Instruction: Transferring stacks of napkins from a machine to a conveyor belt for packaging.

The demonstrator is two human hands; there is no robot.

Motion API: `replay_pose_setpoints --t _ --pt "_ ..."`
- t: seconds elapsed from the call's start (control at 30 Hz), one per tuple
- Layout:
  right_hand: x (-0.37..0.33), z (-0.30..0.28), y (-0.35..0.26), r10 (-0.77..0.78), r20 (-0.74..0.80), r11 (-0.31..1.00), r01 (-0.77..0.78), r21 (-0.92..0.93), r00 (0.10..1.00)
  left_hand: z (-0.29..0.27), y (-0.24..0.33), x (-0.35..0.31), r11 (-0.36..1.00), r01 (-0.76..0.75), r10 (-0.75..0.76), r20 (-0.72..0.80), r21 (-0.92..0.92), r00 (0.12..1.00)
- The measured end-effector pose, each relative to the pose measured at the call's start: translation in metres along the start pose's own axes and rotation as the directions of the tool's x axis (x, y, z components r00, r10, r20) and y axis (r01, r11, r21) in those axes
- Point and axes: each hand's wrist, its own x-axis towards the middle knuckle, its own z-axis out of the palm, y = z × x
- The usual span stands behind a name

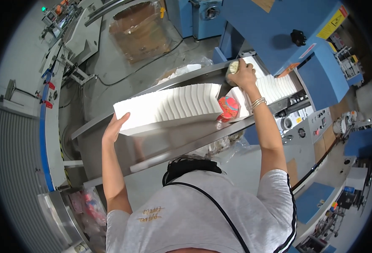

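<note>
A long row of white card blanks [173,107], packed face to face, lies slantwise in a steel trough [152,145]. My left hand [115,128] grips its left end, thumb on the near face, the other fingers partly hidden. At the row's right end a red cylinder [228,107] with a blue pattern stands in the trough. Beyond it, my right hand [244,76] is closed around a cylindrical container [234,67] with a pale round end; its kind is unclear. More white blanks [274,88] sit right of this hand, toward the blue machine.
A big blue machine [266,36] with a black knob rises at the far right. Past the trough, a plastic-lined cardboard box [139,36] stands on the floor. A control panel [314,126] is at the right, and a cable [139,71] crosses the floor.
</note>
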Motion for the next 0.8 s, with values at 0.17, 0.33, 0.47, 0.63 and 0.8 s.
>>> replay_pose_setpoints --t 0.17,0.33,0.47,0.63,0.8 --pt "-0.043 -0.013 -0.033 -0.272 -0.192 0.953 0.236 -0.191 0.943 -0.004 -0.003 0.001 1.0 0.008 -0.008 0.007 0.004 1.0" --pt "-0.084 -0.022 -0.078 -0.146 0.352 0.988 0.153 0.008 0.925 -0.01 0.004 0.002 0.992 0.091 -0.09 0.018 -0.092 0.996" --pt "-0.097 -0.006 -0.096 -0.227 0.363 0.974 0.202 0.107 0.904 -0.003 0.015 0.0 0.984 0.095 -0.091 -0.032 0.154 0.995" --pt "-0.121 -0.011 -0.143 -0.262 0.386 0.964 0.225 0.14 0.885 -0.031 0.003 -0.011 0.977 0.137 -0.137 -0.016 0.162 0.991" --pt "-0.159 0.0 -0.2 -0.289 0.457 0.94 0.16 0.301 0.841 -0.101 -0.023 -0.053 0.987 0.106 -0.098 -0.072 0.119 0.993"
